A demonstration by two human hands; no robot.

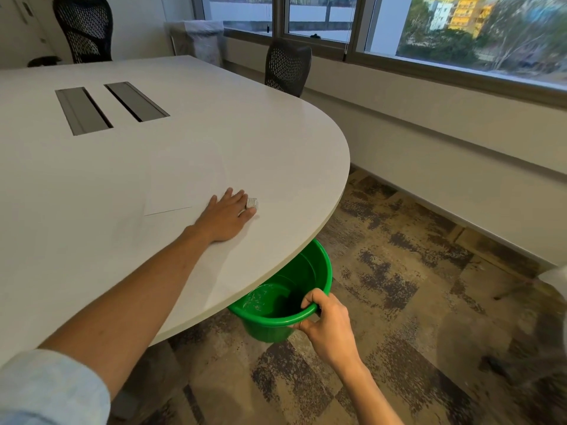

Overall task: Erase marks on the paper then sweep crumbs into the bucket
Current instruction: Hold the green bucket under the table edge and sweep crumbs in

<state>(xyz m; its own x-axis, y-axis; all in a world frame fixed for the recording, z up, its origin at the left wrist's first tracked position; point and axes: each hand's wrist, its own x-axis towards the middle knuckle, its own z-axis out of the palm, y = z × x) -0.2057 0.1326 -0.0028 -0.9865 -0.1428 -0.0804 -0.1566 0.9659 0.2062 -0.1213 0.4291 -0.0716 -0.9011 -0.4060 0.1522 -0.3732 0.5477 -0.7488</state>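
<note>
A white sheet of paper (184,176) lies flat on the white table (276,142). My left hand (228,216) rests palm down on the table at the paper's near right corner, fingers spread. A small white eraser (252,203) lies at its fingertips; whether the fingers touch it is unclear. My right hand (326,325) grips the rim of a green bucket (285,299), held just under the table's rounded edge. Pale crumbs lie on the bucket's floor.
Two grey cable hatches (110,107) are set into the table top. A black mesh chair (287,67) stands at the far edge, another chair (84,27) at the back left. A lined waste bin (199,41) stands by the window. Patterned carpet covers the floor.
</note>
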